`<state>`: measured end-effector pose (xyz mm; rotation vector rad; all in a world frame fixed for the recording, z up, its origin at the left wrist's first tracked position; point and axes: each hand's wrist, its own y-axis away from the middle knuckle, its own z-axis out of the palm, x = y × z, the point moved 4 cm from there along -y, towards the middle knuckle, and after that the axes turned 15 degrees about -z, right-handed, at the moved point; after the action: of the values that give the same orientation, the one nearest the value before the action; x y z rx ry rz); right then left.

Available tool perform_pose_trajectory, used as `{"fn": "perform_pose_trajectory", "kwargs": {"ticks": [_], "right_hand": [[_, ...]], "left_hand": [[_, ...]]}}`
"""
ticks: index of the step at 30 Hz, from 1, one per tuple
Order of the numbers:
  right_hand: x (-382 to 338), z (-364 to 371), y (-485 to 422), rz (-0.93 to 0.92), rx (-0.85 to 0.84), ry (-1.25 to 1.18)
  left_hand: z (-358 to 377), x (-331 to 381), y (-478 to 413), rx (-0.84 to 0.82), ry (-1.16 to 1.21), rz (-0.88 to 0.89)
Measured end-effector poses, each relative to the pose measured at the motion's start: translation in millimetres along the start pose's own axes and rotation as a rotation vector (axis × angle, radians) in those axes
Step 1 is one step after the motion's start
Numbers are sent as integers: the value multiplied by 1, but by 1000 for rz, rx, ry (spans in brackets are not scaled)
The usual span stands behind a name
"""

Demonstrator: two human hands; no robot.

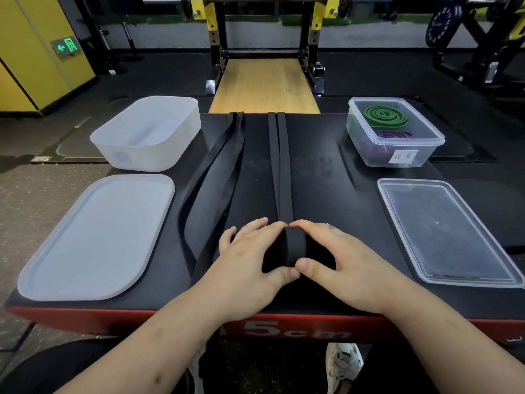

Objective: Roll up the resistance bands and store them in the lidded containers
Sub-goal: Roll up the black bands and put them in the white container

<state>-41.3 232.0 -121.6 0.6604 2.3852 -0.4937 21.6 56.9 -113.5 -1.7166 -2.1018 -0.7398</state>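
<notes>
A black resistance band (281, 166) runs down the middle of the black platform, and its near end is wound into a small roll (294, 245). My left hand (250, 260) and my right hand (338, 257) grip that roll from either side, thumbs meeting at its near edge. A second black band (216, 177) lies loose to the left. The frosted white container (147, 135) stands open at the far left, its lid (96, 240) flat in front of it. The clear container (395, 137) at the far right holds a rolled green band (385, 116) and a purple band (393, 135); its clear lid (446, 231) lies in front.
The platform (326, 177) has a red front edge marked "5cm" near my knees. Beyond it are a wooden lifting strip and a squat rack (264, 38). A yellow wall stands at the left and gym machines at the right.
</notes>
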Motion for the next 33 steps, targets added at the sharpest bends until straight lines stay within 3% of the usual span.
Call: {"fn": "perform_pose_trajectory", "kwargs": {"ticks": [7, 33], "right_hand": [[-2, 2, 17, -4, -115, 9], [9, 1, -2, 14, 13, 96]], "left_hand": [[1, 0, 17, -70, 6, 13], [-8, -4, -3, -66, -14, 12]]}}
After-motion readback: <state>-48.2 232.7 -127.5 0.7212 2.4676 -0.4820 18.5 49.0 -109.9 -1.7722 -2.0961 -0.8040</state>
